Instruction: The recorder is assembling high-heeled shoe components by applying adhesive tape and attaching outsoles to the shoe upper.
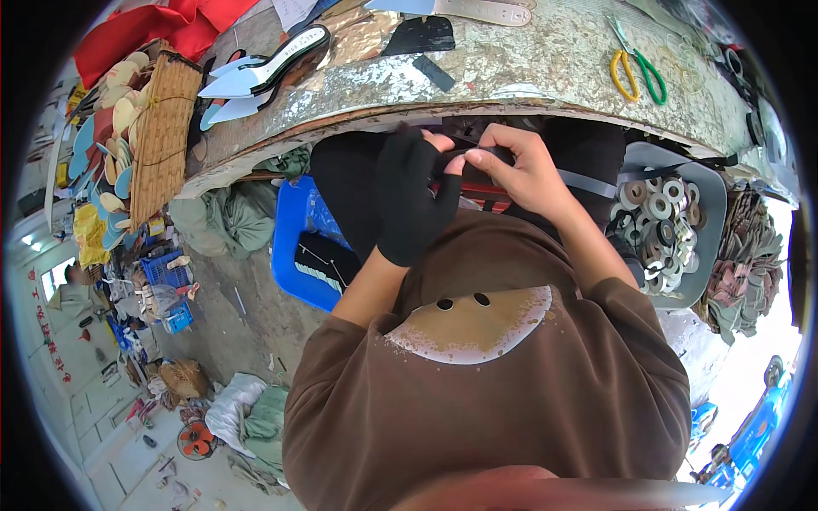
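Note:
My left hand, in a black fingerless glove, is closed with its bare thumb and fingertips pinched together. Close beside it, my bare right hand pinches with thumb and forefinger. The fingertips of both nearly meet over my lap, just below the table's near edge. A thin dark piece seems to lie between them, too small and too hidden by the fingers to name. On the table above lie scissors with one yellow and one green handle, a black flat piece and a smaller dark strip.
Stacked shoe insoles lie at the table's left, near a woven basket of sole pieces. A grey bin of tape rolls stands to my right. On my left is a blue bin; a fan stands farther off.

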The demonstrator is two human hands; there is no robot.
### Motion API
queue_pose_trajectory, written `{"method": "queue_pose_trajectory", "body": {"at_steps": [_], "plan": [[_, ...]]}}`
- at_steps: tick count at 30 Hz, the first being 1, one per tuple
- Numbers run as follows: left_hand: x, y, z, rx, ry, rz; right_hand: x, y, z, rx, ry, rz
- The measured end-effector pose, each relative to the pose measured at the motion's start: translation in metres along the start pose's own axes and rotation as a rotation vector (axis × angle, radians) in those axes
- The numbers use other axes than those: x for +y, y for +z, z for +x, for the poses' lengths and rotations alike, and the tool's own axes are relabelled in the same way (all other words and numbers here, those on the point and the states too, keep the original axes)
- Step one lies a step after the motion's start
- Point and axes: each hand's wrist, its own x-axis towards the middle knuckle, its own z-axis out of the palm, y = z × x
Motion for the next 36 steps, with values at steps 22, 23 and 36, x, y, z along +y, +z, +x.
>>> {"method": "queue_pose_trajectory", "body": {"at_steps": [22,23,36], "plan": [[-0.025,-0.005,-0.059,-0.356,-0.477,-1.735,0.019,-0.006,0.027,0.04,-0.358,-0.619],[-0.026,-0.001,-0.066,-0.361,-0.49,-1.734,0.015,-0.004,0.045,0.137,-0.319,-0.679],[-0.022,0.005,-0.082,-0.239,-1.072,-1.371,0.074,-0.008,0.041,0.069,-0.693,-0.87]]}}
